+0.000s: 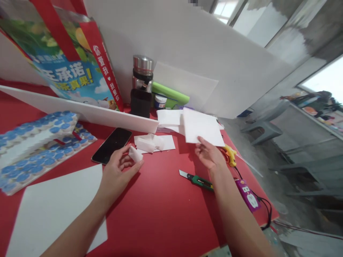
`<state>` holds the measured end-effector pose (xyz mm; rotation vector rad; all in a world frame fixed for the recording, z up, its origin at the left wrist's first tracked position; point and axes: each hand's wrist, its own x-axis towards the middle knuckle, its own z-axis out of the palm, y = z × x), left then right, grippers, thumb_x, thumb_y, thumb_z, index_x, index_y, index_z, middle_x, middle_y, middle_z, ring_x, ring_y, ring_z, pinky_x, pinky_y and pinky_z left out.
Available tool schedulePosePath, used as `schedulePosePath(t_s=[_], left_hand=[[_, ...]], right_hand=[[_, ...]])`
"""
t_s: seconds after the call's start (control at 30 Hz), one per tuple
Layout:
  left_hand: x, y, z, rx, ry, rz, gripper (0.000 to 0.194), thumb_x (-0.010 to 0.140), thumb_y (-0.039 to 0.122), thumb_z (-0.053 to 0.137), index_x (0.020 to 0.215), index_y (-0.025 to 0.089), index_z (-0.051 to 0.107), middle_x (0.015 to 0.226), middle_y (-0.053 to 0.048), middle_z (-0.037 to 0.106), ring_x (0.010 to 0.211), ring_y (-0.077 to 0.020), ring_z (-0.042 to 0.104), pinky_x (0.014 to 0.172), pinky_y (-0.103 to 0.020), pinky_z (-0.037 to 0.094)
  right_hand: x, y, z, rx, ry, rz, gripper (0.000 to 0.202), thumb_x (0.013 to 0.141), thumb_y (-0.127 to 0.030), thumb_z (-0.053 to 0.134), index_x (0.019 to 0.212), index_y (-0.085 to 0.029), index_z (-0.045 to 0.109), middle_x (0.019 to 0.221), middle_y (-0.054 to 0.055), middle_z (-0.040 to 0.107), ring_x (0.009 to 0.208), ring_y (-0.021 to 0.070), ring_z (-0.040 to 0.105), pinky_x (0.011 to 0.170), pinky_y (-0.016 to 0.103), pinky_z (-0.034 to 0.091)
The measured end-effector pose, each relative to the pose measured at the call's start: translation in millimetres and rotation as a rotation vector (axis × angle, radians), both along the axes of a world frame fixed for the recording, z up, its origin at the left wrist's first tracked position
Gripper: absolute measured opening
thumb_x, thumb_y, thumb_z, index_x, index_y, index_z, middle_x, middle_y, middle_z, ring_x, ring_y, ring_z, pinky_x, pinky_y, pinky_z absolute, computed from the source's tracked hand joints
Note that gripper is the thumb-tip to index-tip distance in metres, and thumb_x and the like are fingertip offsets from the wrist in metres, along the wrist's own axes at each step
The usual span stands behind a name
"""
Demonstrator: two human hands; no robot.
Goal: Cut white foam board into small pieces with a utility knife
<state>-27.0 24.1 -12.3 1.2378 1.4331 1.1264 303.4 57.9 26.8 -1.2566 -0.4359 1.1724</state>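
Forearms nearest; left hand pinching white scrap, right hand white card; lidded jar, contents hidden.

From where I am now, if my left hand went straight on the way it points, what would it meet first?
Probably the crumpled white tissue on the white card, just beyond your left hand. Its height above the red tabletop is hard to judge, so it might pass over.
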Motion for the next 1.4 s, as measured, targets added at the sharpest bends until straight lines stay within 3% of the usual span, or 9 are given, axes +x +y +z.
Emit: schedulePosePath(t_s=[0.13,0.27,0.4,0.83,1.0,1.1,1.2,1.3,1.4], left_hand=[[1,0,-1.2,-0.006,0.0,-0.021,0.087,0.075,0.062,0.086,0.147,0.023,0.058,0.126,-0.01,0.067,0.101,-0.0238,0.07,0.093,-0.041,0.063],[1,-1,-3.0,0.015,0.008,-0.048,0.084,0.077,0.061,0.084,0.148,0.025,0.058,0.126,-0.009,0.066,0.102,-0.0237,0.07,0.092,-0.04,0.064],[1,-1,-5.7,0.029,0.019,-0.05,0.081,0.078,0.058,0.085,0.147,0.026,0.058,0.13,-0.01,0.064,0.103,-0.0246,0.07,0.091,-0.04,0.065],[3,-2,-2.3,0.013,0.023,-0.051,0.081,0.078,0.058,0.085,0.147,0.025,0.058,0.131,-0.011,0.064,0.103,-0.0247,0.07,0.094,-0.043,0.064],[3,-1,-2.6,0.023,0.012,-0.053,0.082,0.078,0.058,0.085,0.147,0.024,0.058,0.132,-0.011,0.064,0.102,-0.0239,0.07,0.092,-0.042,0.064],[3,-1,-2.2,0.025,0.022,-0.06,0.083,0.078,0.059,0.084,0.149,0.024,0.057,0.135,-0.011,0.063,0.101,-0.0237,0.07,0.092,-0.042,0.064],[5,-2,0.5,0.046,0.073,-0.08,0.083,0.079,0.062,0.081,0.148,0.023,0.057,0.141,-0.012,0.059,0.099,-0.0235,0.071,0.091,-0.043,0.064],[7,-4,3.1,0.063,0.136,-0.127,0.082,0.079,0.063,0.079,0.146,0.021,0.057,0.143,-0.014,0.058,0.097,-0.0247,0.072,0.089,-0.045,0.065],[7,-6,3.7,0.101,0.258,-0.194,0.079,0.082,0.063,0.078,0.145,0.022,0.058,0.146,-0.015,0.059,0.112,-0.0313,0.071,0.099,-0.049,0.062]], right_hand=[[22,-2,45.2,0.212,-0.048,-0.181,0.033,0.07,-0.016,0.094,0.095,-0.018,0.073,0.083,-0.005,0.065,0.058,0.0034,0.056,0.044,0.011,0.046],[34,-11,93.1,0.372,-0.063,-0.226,0.029,0.075,-0.007,0.086,0.098,-0.017,0.072,0.077,-0.007,0.059,0.057,0.0019,0.055,0.046,0.009,0.044],[32,-16,109.5,0.44,-0.068,-0.247,0.025,0.076,-0.002,0.08,0.094,-0.017,0.071,0.072,-0.009,0.056,0.055,0.0016,0.051,0.046,0.009,0.042],[13,8,82.3,0.346,-0.222,-0.18,0.022,0.069,-0.008,0.083,0.088,-0.017,0.076,0.072,-0.004,0.063,0.058,0.0065,0.056,0.045,0.015,0.043],[5,15,63.0,0.264,-0.24,-0.119,0.027,0.065,-0.011,0.086,0.09,-0.014,0.078,0.066,-0.001,0.063,0.059,0.0088,0.059,0.047,0.016,0.043],[0,18,47.3,0.176,-0.23,-0.024,0.029,0.065,-0.016,0.086,0.093,-0.013,0.078,0.068,0.0,0.067,0.063,0.0104,0.064,0.051,0.017,0.048],[-5,20,28.8,0.056,-0.268,0.145,0.035,0.065,-0.021,0.086,0.099,-0.014,0.077,0.083,0.006,0.075,0.073,0.0151,0.073,0.057,0.021,0.055],[-9,20,8.1,-0.018,-0.508,0.392,0.044,0.073,-0.027,0.082,0.115,-0.017,0.076,0.103,0.01,0.079,0.083,0.0197,0.079,0.063,0.026,0.059],[-17,22,-9.9,-0.023,-0.75,0.551,0.054,0.082,-0.028,0.073,0.135,-0.021,0.072,0.113,0.011,0.077,0.082,0.021,0.079,0.068,0.033,0.062]])
